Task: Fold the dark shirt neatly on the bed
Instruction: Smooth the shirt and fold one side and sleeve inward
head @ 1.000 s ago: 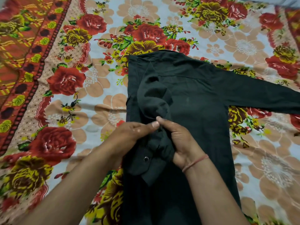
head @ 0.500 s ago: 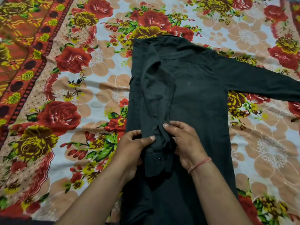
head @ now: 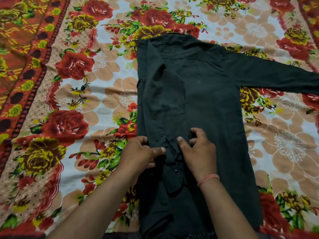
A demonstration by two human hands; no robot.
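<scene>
The dark shirt lies back up on the floral bedsheet, collar at the far end. Its left side is folded inward, and the left sleeve runs down over the body, ending in a buttoned cuff. The other sleeve stretches out flat to the right. My left hand pinches the folded sleeve just above the cuff from the left, thumb on top. My right hand holds the same sleeve from the right, thumb on the cloth and fingers curled beside it.
The red and yellow flowered sheet covers the whole bed, with a patterned orange border running along the left. Bare sheet lies left of the shirt and below the outstretched sleeve.
Both hands have drawn the bunched left sleeve down toward me, so it now lies straighter and flatter along the shirt body. The cuff sits lower.
</scene>
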